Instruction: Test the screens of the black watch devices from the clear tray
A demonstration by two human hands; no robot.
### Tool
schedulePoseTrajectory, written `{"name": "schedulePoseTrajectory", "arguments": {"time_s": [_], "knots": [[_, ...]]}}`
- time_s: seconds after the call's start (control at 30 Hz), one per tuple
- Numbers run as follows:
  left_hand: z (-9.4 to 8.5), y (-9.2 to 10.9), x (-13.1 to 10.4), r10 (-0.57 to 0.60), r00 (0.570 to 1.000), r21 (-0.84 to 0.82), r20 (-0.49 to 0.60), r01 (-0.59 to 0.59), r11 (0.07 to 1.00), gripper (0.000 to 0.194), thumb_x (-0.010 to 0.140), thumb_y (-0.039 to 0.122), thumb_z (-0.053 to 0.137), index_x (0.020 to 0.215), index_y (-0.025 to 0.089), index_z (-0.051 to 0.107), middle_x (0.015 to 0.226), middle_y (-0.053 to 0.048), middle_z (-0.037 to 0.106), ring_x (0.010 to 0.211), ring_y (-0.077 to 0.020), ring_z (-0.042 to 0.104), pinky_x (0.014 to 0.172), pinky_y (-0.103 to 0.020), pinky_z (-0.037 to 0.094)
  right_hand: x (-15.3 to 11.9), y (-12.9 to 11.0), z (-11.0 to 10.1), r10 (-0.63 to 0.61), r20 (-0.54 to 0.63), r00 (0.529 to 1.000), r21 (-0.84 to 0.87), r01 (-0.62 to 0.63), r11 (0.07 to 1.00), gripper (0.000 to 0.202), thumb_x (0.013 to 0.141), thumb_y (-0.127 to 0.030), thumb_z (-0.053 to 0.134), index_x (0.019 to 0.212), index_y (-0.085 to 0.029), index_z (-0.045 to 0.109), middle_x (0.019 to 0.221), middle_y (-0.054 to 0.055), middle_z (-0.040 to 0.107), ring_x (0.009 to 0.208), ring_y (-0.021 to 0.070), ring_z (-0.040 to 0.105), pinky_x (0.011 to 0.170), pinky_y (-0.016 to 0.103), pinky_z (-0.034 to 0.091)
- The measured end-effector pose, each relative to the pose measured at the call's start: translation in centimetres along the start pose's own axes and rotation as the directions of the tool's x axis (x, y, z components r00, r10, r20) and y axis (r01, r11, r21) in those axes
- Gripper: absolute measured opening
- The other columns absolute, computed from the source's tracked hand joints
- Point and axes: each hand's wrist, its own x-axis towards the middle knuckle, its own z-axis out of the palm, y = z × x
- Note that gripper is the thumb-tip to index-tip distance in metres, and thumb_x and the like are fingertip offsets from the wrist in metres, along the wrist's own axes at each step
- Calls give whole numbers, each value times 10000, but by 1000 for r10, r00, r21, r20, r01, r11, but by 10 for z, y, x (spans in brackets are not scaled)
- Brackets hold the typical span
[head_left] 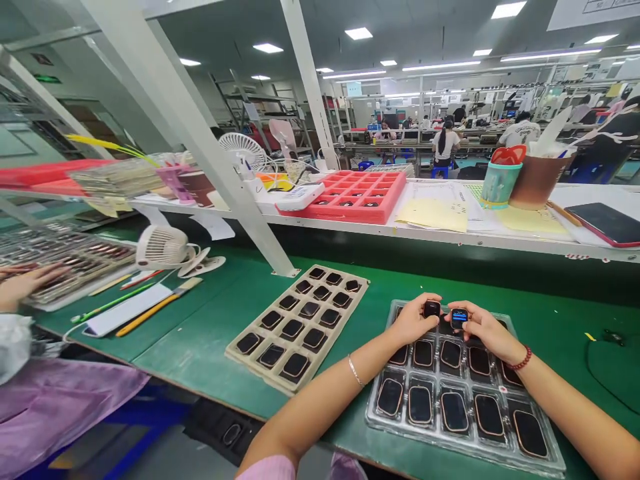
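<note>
Single head-worn view, looking forward and down from the wearer's seat, close over the green bench (210, 333), factory hall receding toward twelve o'clock

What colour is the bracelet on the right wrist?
Dark red beads: the bracelet on the right hand, head view.

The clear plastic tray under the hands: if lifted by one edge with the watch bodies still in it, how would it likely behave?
The clear tray looks thin and moulded, so it would probably flex. The watch bodies sit loose in shallow pockets, so tilting may spill them. On the green mat it would likely slide.
</note>
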Motion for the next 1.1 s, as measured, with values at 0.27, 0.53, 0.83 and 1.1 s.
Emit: {"name": "schedulePoseTrajectory", "arguments": {"time_s": [0.27, 0.53, 0.83, 1.1], "knots": [[3, -8, 16, 15, 998, -18, 61, -14, 1000, 470, 682, 44, 539, 1135, 161, 500, 906, -36, 621, 820, -129, 596, 751, -264, 457, 4, 0, -7, -25, -23, 999, -27, 24, 999, 417, 729, -150, 508, 1143, -198, 516, 1009, 59, 655, 775, 162, 586, 564, 254, 454], [-8, -6, 15, -12, 997, -46, 82, 16, 999, 466, 652, 19, 538, 1093, 162, 499, 949, -41, 607, 872, -139, 598, 798, -280, 461, 13, -2, 4, -34, -38, 999, -127, 29, 991, 467, 731, -124, 468, 1185, -228, 502, 1044, 52, 639, 803, 175, 599, 500, 237, 402], [-11, -7, 10, 15, 997, -13, 70, -14, 1000, 374, 702, 39, 489, 1057, 150, 536, 876, -42, 622, 750, -122, 582, 682, -249, 459, 9, 3, 2, -34, -52, 998, -187, 24, 982, 385, 801, -160, 475, 1182, -210, 500, 1060, 79, 666, 833, 198, 603, 560, 275, 435], [-11, -6, 7, 48, 997, 62, 62, -52, 997, 433, 680, 30, 503, 1093, 158, 531, 939, -45, 625, 790, -124, 583, 663, -219, 433, 7, 3, 4, -73, -57, 996, -181, 61, 981, 438, 759, -114, 482, 1185, -212, 505, 1068, 83, 668, 957, 223, 614, 760, 355, 489]]}}
